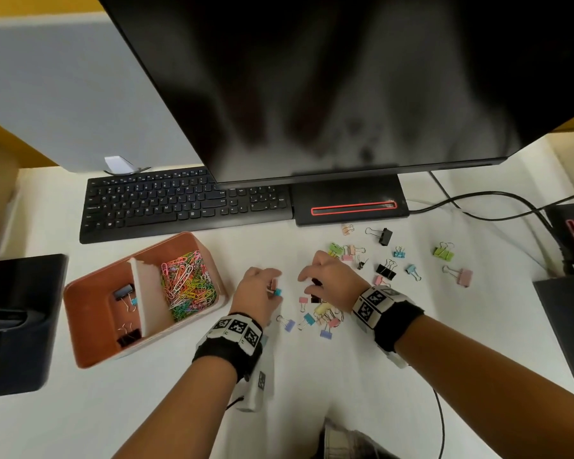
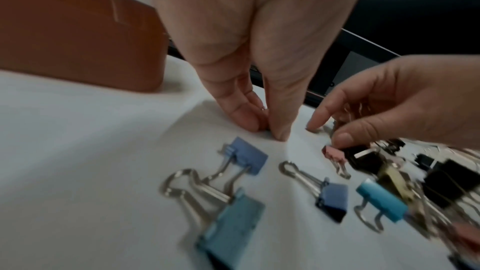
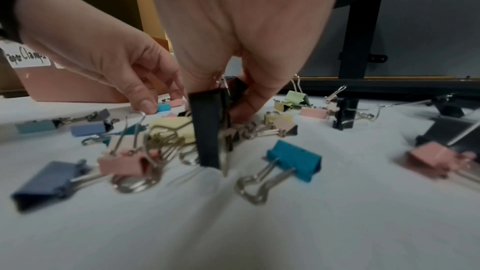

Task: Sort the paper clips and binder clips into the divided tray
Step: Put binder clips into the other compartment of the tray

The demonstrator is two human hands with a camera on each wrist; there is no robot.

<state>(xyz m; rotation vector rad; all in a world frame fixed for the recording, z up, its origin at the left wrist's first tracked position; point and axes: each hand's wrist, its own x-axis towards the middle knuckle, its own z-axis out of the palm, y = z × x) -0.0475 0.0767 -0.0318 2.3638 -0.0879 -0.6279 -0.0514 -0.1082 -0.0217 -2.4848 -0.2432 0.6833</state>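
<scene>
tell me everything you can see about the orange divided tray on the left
The tray is a rounded rectangular bin, terracotta orange, seemingly plastic, standing upright on the white desk just in front of the keyboard. A white divider splits it in two. The compartment nearer the hands holds a heap of coloured paper clips; the other holds a few binder clips, mostly black. A handwritten label sits on its outer wall. Neither hand touches it.

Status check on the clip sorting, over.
Left hand pinches small clips; right hand grips a black binder clip. Tray holds paper clips, few binder clips. Nothing blocking.
</scene>
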